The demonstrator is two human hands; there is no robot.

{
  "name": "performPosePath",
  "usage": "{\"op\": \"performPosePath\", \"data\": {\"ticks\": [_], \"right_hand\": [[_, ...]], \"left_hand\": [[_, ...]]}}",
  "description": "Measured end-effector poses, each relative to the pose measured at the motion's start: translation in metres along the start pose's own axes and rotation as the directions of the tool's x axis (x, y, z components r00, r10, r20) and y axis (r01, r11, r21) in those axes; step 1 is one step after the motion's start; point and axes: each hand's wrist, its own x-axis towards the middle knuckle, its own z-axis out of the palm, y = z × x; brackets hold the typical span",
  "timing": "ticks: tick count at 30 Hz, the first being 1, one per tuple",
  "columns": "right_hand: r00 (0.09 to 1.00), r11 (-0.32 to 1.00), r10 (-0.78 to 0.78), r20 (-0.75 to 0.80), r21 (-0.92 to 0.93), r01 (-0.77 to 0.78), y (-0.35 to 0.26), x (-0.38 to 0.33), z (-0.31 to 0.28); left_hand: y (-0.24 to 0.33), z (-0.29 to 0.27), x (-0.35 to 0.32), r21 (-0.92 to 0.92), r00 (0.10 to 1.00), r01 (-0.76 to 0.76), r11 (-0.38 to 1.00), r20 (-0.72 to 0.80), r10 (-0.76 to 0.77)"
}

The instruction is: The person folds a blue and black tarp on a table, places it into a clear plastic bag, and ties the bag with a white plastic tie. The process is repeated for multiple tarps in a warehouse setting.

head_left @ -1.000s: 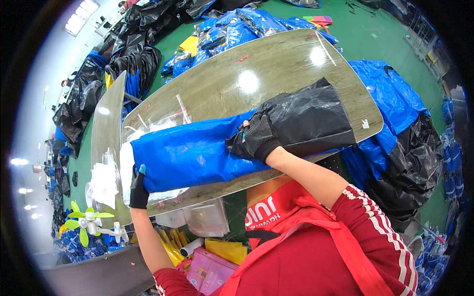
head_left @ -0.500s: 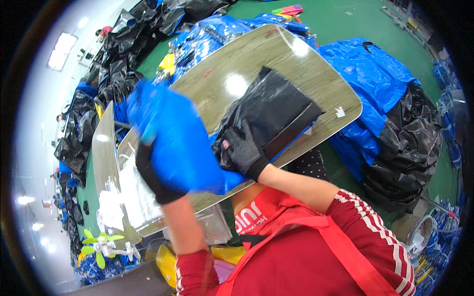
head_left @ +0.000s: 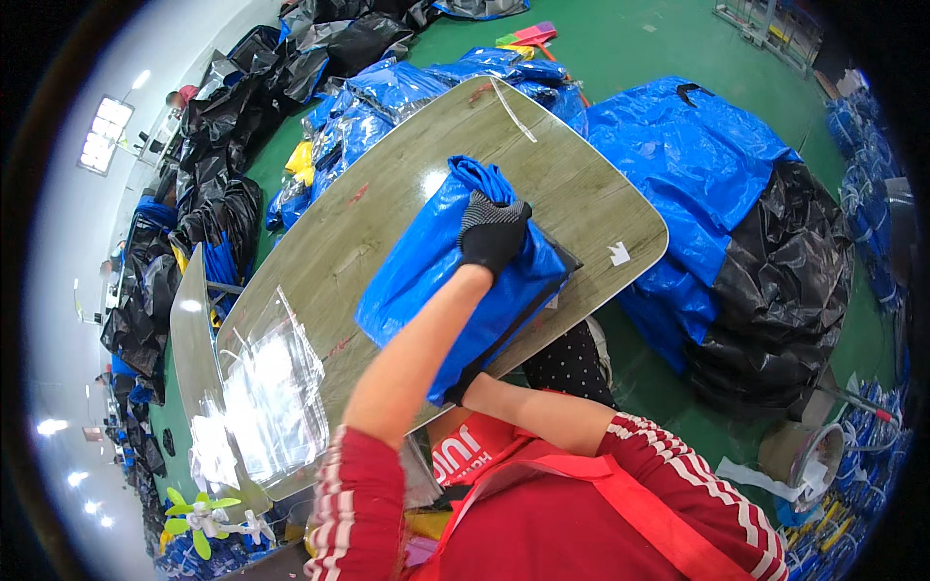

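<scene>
- Closest is the person's red apron point(head_left: 542, 513), worn over a dark red top with white stripes down the sleeves.
- The right hand point(head_left: 463, 384), in a black glove, is at the bottom edge of the blue sheet point(head_left: 417, 281). Most of it is hidden, so I cannot tell how its fingers are.
- The left hand point(head_left: 494, 232), in a black and gray glove, is on top of the blue sheet. Its fingers are bent in, gripping a fold.
- The blue sheet is folded into a fat bundle and lies on the desk point(head_left: 378, 213), in front of the person. A strip of black shows along its right side.
- A little white scrap point(head_left: 618, 254) lies on the desk, to the right of the bundle.
- Shiny clear bags point(head_left: 276, 397) lie at the left end of the desk.
- Down at the left is a small fan point(head_left: 203, 516) with green blades.
- A big blue and black heap point(head_left: 697, 194) sits to the right of the desk, on the green floor point(head_left: 620, 48).
- Past the desk are shiny blue packs point(head_left: 373, 107) in a pile.
- Farther off, at the upper left, are lots of black sheets point(head_left: 228, 126).
- Behind them, a bright window point(head_left: 105, 136) is in the white wall.
</scene>
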Motion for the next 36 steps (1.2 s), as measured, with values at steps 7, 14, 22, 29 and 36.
{"op": "performPosePath", "data": {"ticks": [7,14,22,29,36], "right_hand": [[0.999,0.999,-0.032,0.014,0.003,0.032,0.0,0.005,0.012],[0.995,0.993,-0.089,0.051,-0.075,0.093,-0.001,-0.005,0.007],[0.741,0.874,-0.435,0.512,0.042,0.484,-0.083,-0.063,-0.214],[0.929,0.861,-0.204,-0.31,-0.509,0.019,-0.03,0.11,-0.277],[0.936,0.876,-0.101,-0.338,-0.476,-0.077,0.033,0.106,-0.253]], "left_hand": [[-0.017,-0.017,-0.004,0.393,0.889,-0.403,0.827,0.384,0.251],[-0.026,-0.03,-0.014,0.493,0.896,-0.422,0.761,0.096,0.434],[-0.052,-0.021,-0.003,0.48,0.842,-0.489,0.729,0.041,0.538],[-0.057,-0.059,-0.015,0.413,0.902,-0.331,0.848,-0.125,0.413],[-0.128,-0.089,-0.031,0.201,0.978,0.194,0.96,-0.117,-0.173]]}}
